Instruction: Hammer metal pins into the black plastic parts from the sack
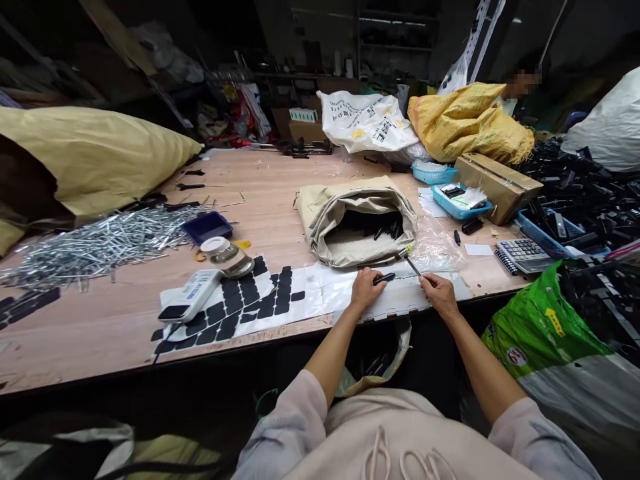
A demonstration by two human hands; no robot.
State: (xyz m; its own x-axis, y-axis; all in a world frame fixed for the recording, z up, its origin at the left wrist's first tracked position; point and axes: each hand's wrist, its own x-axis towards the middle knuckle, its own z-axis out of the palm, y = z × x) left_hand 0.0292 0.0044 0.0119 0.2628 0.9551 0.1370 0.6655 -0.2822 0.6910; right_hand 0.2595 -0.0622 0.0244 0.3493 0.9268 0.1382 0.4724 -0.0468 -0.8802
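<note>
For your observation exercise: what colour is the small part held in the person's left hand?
Black; the small part in the left hand shows best in the head view.

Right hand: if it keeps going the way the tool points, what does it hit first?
The right hand holds a thin metal tool aimed up-left. Straight on, it likely meets the open tan sack first, near its front lip; depth is unclear.

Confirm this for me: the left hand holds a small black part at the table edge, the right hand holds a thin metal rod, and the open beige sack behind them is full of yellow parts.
One detail is wrong. The head view shows the open beige sack holding black parts, not yellow ones. The rest stands: the left hand holds a small black part at the table edge, and the right hand holds a thin metal rod.
</note>
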